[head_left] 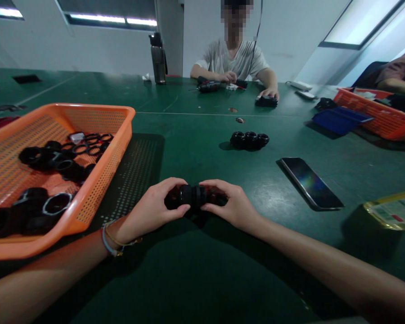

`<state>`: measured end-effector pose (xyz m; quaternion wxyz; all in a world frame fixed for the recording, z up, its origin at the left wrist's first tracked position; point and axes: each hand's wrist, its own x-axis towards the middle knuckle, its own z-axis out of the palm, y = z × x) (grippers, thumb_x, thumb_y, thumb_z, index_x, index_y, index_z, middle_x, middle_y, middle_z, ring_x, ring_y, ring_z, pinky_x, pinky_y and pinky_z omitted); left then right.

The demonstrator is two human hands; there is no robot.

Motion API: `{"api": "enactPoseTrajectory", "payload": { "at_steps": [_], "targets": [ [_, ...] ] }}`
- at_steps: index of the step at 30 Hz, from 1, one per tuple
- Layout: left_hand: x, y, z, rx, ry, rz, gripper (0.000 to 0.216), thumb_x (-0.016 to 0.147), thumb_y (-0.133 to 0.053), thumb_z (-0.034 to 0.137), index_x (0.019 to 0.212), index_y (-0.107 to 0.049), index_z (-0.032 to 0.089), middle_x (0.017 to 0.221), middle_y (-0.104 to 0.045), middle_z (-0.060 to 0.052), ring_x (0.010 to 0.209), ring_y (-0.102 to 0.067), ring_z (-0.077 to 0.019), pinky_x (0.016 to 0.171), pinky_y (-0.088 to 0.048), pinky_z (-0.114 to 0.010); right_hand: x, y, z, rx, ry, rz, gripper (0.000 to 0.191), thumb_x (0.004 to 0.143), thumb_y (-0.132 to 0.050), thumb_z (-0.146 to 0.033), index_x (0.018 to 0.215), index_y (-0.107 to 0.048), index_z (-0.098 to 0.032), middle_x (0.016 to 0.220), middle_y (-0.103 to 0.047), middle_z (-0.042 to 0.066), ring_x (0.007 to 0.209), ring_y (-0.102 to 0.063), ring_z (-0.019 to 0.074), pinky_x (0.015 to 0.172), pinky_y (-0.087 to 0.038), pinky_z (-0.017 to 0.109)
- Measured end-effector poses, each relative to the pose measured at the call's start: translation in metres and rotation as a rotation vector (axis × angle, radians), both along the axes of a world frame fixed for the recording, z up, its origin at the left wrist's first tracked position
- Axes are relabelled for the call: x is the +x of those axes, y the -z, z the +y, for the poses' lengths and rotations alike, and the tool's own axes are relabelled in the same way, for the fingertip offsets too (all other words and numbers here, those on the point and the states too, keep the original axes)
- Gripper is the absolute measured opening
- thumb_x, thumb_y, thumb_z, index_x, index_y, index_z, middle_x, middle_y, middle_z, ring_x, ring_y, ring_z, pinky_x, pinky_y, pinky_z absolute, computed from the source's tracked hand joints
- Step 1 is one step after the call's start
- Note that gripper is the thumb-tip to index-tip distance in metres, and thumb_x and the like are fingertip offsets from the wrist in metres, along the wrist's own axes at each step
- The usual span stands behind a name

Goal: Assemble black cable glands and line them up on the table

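Observation:
Between my two hands, just above the green table, is a black ribbed cylindrical fitting. My left hand grips its left end between thumb and fingers. On the right end, my right hand has the same kind of pinch. Whether the fitting is one piece or two joined parts, I cannot tell. Farther back stand several similar black fittings in a close row. To the left, an orange perforated basket holds more black fittings and several black rings.
A smartphone lies at right, near a yellow-edged packet. Across the table sits a person with a power drill. A dark bottle stands at the back. A blue tray and another orange basket are far right.

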<state>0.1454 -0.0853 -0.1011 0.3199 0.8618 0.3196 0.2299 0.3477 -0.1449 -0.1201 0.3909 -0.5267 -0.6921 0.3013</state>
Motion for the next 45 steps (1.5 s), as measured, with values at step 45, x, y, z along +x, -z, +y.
{"api": "enactPoseTrajectory", "payload": {
  "at_steps": [45],
  "targets": [
    [-0.0033, 0.0075, 0.0058, 0.045, 0.081, -0.023, 0.039, 0.078, -0.058, 0.03, 0.116, -0.059, 0.02, 0.099, -0.066, -0.005, 0.086, -0.062, -0.0156, 0.08, -0.048, -0.027, -0.0012, 0.0009, 0.0024, -0.045, -0.024, 0.058, 0.035, 0.069, -0.068, -0.009, 0.102, -0.064, -0.021, 0.09, -0.071, 0.0, 0.078, -0.066, 0.0131, 0.074, -0.053, 0.027]
  ]
}}
